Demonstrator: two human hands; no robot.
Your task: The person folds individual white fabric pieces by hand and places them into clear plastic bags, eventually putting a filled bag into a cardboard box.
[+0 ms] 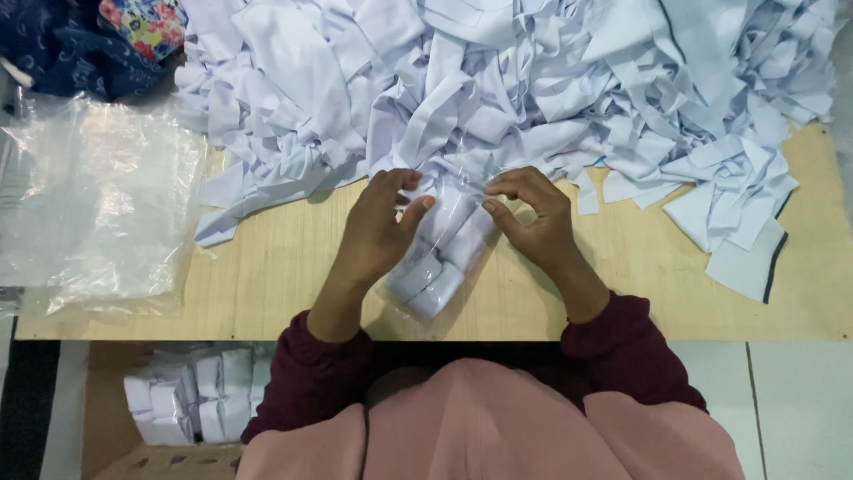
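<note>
A: Where do the person's hands sit?

B: At the middle of the wooden table (267, 276). The left hand (378, 227) and right hand (533, 218) both work at the mouth of a clear plastic bag (440, 258). Each hand has thumb and fingertips pressed together, pinching the film at the bag's top edge.

A: And the bag itself?

B: It lies between the hands, running from 12 o'clock down toward 6 o'clock, close to the table's near edge. Inside are folded white cloth pieces (435, 284), packed side by side.

A: What lies around them?

B: A big heap of white fabric strips (533, 80) fills the table from 10 to 2 o'clock, just beyond the fingertips. A stack of empty clear bags (98, 196) lies at 9 o'clock. Below the table, at 7 o'clock, a cardboard box (107, 418) holds finished white bundles (191, 396).
</note>
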